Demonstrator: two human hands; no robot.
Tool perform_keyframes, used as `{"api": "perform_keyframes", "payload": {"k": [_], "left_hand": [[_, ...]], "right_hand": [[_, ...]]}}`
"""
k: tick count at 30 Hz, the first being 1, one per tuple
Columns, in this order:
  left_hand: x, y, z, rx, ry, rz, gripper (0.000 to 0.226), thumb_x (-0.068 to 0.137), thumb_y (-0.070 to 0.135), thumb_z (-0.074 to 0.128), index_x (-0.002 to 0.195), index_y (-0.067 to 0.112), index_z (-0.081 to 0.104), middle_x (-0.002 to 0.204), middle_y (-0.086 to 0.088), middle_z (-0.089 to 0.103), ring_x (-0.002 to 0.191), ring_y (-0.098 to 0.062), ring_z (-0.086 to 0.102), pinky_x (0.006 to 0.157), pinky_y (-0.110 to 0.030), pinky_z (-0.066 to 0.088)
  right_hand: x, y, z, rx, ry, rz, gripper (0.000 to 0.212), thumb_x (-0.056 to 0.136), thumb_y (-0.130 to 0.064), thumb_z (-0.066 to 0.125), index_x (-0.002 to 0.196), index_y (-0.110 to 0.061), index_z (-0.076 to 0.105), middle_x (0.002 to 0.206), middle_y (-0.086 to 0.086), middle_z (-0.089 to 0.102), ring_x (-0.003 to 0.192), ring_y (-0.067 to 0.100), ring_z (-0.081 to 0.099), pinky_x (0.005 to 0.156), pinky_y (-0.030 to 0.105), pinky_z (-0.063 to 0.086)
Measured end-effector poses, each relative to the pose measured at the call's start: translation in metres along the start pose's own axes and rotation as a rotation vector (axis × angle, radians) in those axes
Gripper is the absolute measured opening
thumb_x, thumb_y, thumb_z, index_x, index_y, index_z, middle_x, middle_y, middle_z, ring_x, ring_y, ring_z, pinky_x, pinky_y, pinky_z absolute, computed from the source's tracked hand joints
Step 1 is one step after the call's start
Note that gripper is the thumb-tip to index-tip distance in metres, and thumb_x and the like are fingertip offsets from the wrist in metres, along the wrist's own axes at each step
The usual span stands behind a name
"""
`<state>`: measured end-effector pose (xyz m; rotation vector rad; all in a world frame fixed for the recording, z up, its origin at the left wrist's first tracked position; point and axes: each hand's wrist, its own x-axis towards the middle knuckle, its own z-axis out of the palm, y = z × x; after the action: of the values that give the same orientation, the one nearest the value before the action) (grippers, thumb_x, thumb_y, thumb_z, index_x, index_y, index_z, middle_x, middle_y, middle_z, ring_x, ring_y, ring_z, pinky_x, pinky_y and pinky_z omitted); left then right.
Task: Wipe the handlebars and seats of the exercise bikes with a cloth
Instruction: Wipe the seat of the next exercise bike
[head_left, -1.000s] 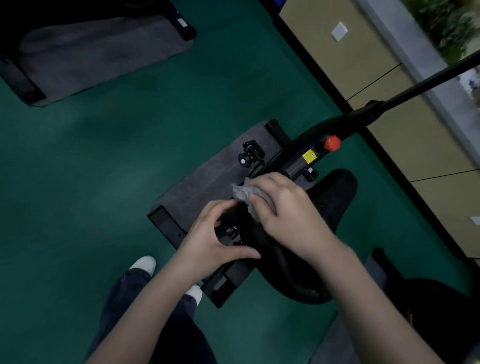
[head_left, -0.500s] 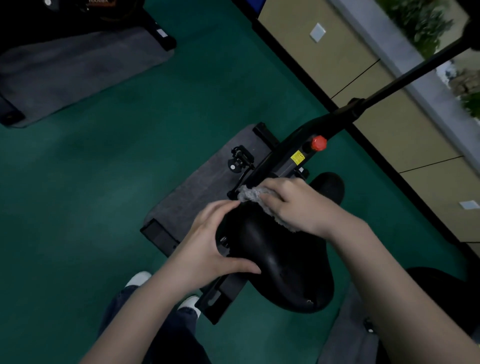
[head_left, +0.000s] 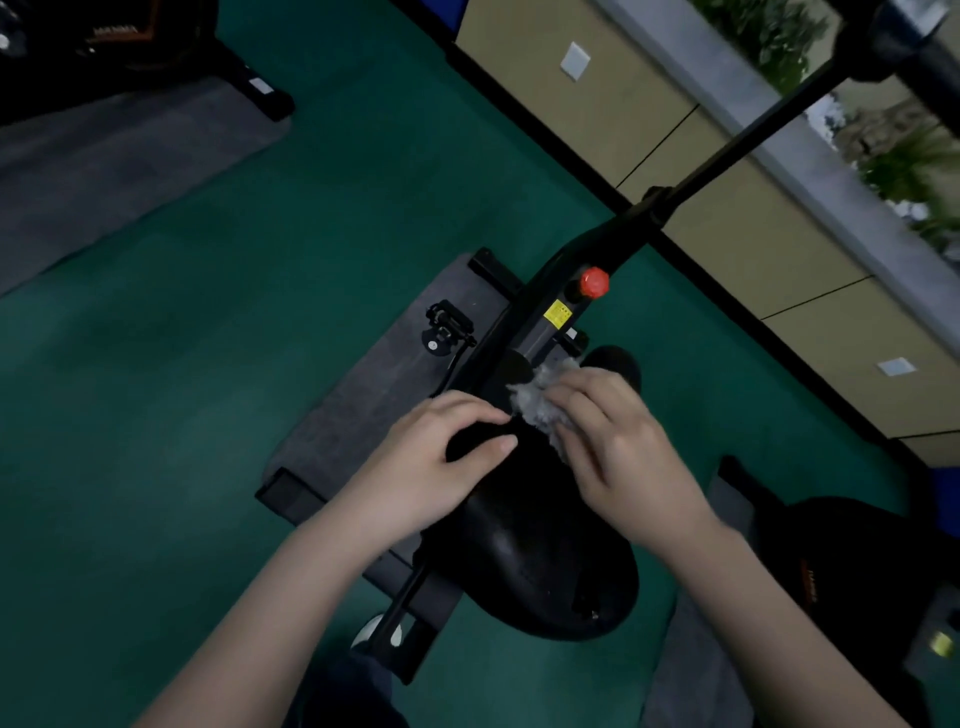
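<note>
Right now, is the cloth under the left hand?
No, the right hand presses the cloth on the seat; the left hand holds the seat bare.

Place: a gym floor, as I read it.
Evidence: green carpet (head_left: 260, 322), my exercise bike (head_left: 545, 322) on a grey mat (head_left: 363, 395), another bike (head_left: 130, 41) on its own mat.

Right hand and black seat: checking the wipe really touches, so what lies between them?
In the head view, the crumpled grey cloth lies under the right hand, pressed on the black bike seat.
</note>
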<state>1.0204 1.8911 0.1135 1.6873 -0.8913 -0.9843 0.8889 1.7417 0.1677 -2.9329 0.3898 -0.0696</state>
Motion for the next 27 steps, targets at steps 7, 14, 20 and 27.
{"api": "perform_keyframes", "payload": {"k": [7,14,20,27], "left_hand": [[0.017,0.005,0.001,0.07,-0.057,-0.003,0.015,0.086,0.038,0.06,0.099,0.046,0.063,0.113,0.028,0.056,0.117,0.002,0.048,0.108,-0.033,0.034],[0.018,0.002,0.004,0.003,-0.025,0.03,0.023,0.086,0.023,0.065,0.101,0.04,0.067,0.11,0.026,0.06,0.114,0.003,0.051,0.109,-0.033,0.035],[0.016,0.003,0.005,-0.024,-0.013,-0.007,0.022,0.087,0.026,0.063,0.102,0.042,0.068,0.113,0.026,0.06,0.12,-0.001,0.048,0.11,-0.04,0.033],[0.012,0.007,0.006,-0.071,0.028,0.011,0.019,0.086,0.021,0.068,0.098,0.035,0.071,0.109,0.021,0.064,0.115,-0.002,0.053,0.108,-0.041,0.036]], "right_hand": [[0.027,0.04,-0.009,0.213,0.187,0.438,0.025,0.094,-0.004,0.053,0.116,-0.004,0.063,0.115,0.01,0.061,0.111,0.026,0.054,0.095,0.018,0.034],[-0.011,0.009,0.016,0.195,0.236,0.174,0.028,0.087,-0.003,0.057,0.114,-0.005,0.065,0.121,0.008,0.059,0.124,0.021,0.048,0.112,0.041,0.03],[0.028,0.064,0.011,0.534,0.314,0.567,0.026,0.095,-0.017,0.049,0.114,-0.01,0.064,0.111,0.004,0.065,0.102,0.019,0.059,0.094,0.029,0.043],[-0.007,0.042,0.03,1.155,0.449,0.79,0.025,0.101,-0.023,0.046,0.124,-0.025,0.056,0.116,-0.013,0.066,0.113,0.004,0.06,0.098,0.024,0.044]]}}
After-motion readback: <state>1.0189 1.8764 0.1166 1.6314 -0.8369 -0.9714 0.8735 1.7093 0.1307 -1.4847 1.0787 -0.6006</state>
